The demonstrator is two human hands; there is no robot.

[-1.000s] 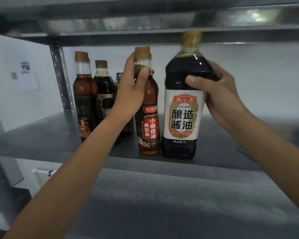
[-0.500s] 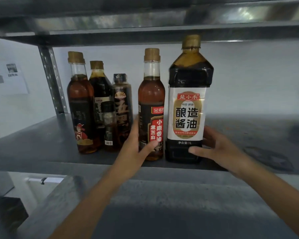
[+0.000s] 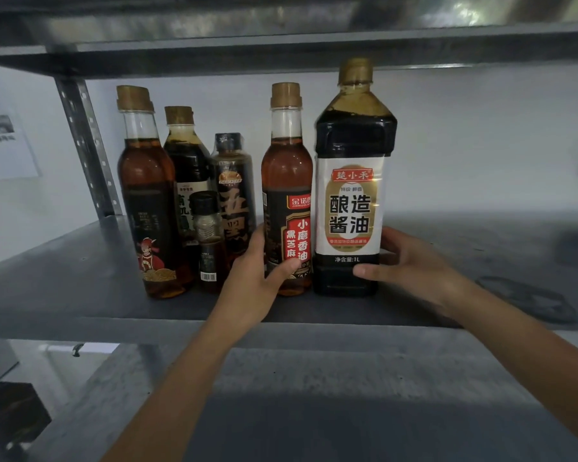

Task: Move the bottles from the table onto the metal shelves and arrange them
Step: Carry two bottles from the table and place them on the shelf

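Note:
Several bottles stand upright on the grey metal shelf [image 3: 64, 288]. My left hand [image 3: 257, 281] wraps the base of the amber sesame oil bottle [image 3: 287, 181] with a red label. My right hand [image 3: 411, 265] holds the lower right side of the big dark soy sauce bottle [image 3: 352, 201] with a white label; the two bottles touch. To the left stand a tall amber bottle [image 3: 146, 201], a dark bottle [image 3: 186, 168] behind it, a dark black-capped bottle [image 3: 232, 195] and a small spice jar [image 3: 207, 238].
Another metal shelf [image 3: 281, 41] runs close above the bottle caps. A perforated upright post [image 3: 87, 148] stands at the back left. A lower shelf surface [image 3: 314, 395] lies under my forearms. The white wall behind carries a paper notice [image 3: 4, 145].
Both hands slid down from the bottles' necks and shoulders to their bases. The sesame oil and soy sauce bottles stay upright side by side on the shelf.

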